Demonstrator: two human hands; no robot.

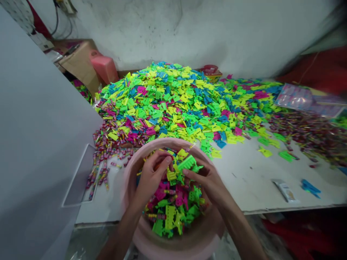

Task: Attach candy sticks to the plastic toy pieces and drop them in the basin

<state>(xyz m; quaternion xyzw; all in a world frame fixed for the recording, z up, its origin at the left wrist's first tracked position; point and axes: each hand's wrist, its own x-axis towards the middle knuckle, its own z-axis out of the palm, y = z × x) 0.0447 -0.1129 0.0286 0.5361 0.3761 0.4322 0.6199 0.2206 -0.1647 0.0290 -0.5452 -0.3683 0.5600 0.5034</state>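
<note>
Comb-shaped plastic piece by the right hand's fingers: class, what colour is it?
The comb-shaped piece is neon green, shown best in the head view.

My only view comes from the head-worn camera, looking forward and down, close above the pink basin (151,142), toward the desk (244,180) and wall (189,32).

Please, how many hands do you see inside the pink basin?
2. The left hand and the right hand both reach into the pink basin, among the neon plastic pieces. No other hands show.
</note>
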